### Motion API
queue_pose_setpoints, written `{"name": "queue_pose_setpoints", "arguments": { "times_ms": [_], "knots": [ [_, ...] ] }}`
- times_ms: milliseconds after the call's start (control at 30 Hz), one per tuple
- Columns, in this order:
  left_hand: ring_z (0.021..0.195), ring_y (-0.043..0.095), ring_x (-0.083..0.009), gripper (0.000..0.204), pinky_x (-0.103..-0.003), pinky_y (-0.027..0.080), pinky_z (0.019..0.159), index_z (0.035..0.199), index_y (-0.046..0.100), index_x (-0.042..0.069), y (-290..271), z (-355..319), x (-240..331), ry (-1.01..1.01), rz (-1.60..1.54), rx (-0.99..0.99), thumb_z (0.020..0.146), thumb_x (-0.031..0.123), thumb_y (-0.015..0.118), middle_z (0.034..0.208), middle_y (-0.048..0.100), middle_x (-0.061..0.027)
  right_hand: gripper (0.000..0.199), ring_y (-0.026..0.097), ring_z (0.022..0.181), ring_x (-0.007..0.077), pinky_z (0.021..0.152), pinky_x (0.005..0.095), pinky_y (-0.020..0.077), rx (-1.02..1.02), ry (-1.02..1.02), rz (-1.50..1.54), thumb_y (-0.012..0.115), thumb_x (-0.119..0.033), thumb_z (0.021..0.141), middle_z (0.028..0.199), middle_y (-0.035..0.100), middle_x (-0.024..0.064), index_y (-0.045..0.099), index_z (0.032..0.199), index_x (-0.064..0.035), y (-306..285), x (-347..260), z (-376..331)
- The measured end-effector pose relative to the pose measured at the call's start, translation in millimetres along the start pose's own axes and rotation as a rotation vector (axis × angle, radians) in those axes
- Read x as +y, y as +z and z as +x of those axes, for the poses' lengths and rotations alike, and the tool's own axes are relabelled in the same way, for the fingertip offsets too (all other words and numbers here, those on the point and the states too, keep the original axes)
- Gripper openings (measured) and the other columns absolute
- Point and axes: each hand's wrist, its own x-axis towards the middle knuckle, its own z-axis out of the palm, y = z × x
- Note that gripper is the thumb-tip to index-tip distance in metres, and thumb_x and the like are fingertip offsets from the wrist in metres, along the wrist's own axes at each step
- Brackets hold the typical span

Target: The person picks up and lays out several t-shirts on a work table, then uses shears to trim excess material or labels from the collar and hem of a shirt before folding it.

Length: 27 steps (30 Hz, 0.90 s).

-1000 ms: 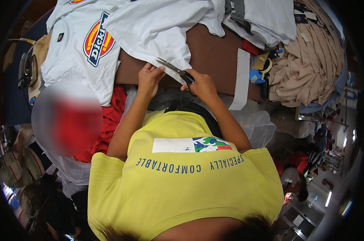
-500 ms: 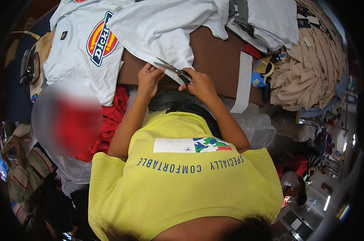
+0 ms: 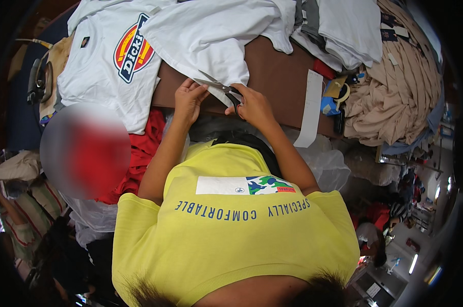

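A white garment (image 3: 206,38) lies bunched on the brown tabletop, its lower edge drawn toward me. My left hand (image 3: 189,102) is closed, thumb and fingertips pinching that edge. In my right hand (image 3: 256,108) is a pair of scissors with dark handles (image 3: 235,102). Their blades point left along the cloth edge, close to my left fingertips. Whether the blades are cutting any thread or fabric is too small to tell. Left of this cloth lies a white T-shirt (image 3: 96,61) with a red, yellow and blue printed emblem.
Folded white garments (image 3: 349,30) are stacked at the back right. Beside them rises a heap of beige cloth (image 3: 395,87), with a tape roll (image 3: 342,94) next to it. A white strip (image 3: 310,107) hangs over the table's front edge. An iron (image 3: 39,82) stands far left; red cloth (image 3: 144,153) sits below.
Both hands keep almost the same place and grip on the cloth and scissors. The table and garments appear shifted slightly to the right in the picture.
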Motion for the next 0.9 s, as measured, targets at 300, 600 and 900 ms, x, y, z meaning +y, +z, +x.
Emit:
{"name": "queue_pose_setpoints", "arguments": {
  "times_ms": [300, 600, 900],
  "knots": [
    [0.085, 0.060, -0.0133, 0.031, -0.024, 0.051, 0.072, 0.108, 0.050, 0.000, 1, -1, 0, 0.008, 0.029, 0.009, 0.078, -0.005, 0.058, 0.097, 0.061, -0.0068, 0.046, 0.061, 0.069, 0.0303, 0.060, 0.0376, 0.0450, -0.009, -0.006, 0.084, 0.069, -0.007, 0.065, 0.080, 0.061, 0.0176, 0.057, 0.109, -0.0107, 11, 19, -1],
    [0.087, 0.060, -0.0143, 0.031, -0.027, 0.050, 0.076, 0.108, 0.051, 0.000, 4, -2, 1, 0.022, 0.045, 0.006, 0.078, -0.004, 0.059, 0.099, 0.061, -0.0068, 0.042, 0.061, 0.073, 0.0357, 0.063, 0.0434, 0.0471, 0.010, -0.029, 0.005, 0.067, -0.010, 0.066, 0.077, 0.062, 0.0177, 0.055, 0.107, -0.0097, 1, -6, 8],
    [0.088, 0.060, -0.0152, 0.032, -0.028, 0.050, 0.078, 0.108, 0.050, -0.001, 4, -2, 0, 0.003, 0.051, 0.012, 0.078, -0.003, 0.059, 0.098, 0.061, -0.0068, 0.041, 0.061, 0.066, 0.0312, 0.059, 0.0379, 0.0473, 0.025, -0.017, 0.186, 0.075, -0.015, 0.064, 0.073, 0.062, 0.0163, 0.058, 0.100, -0.0061, 15, 15, 9]
  ]
}}
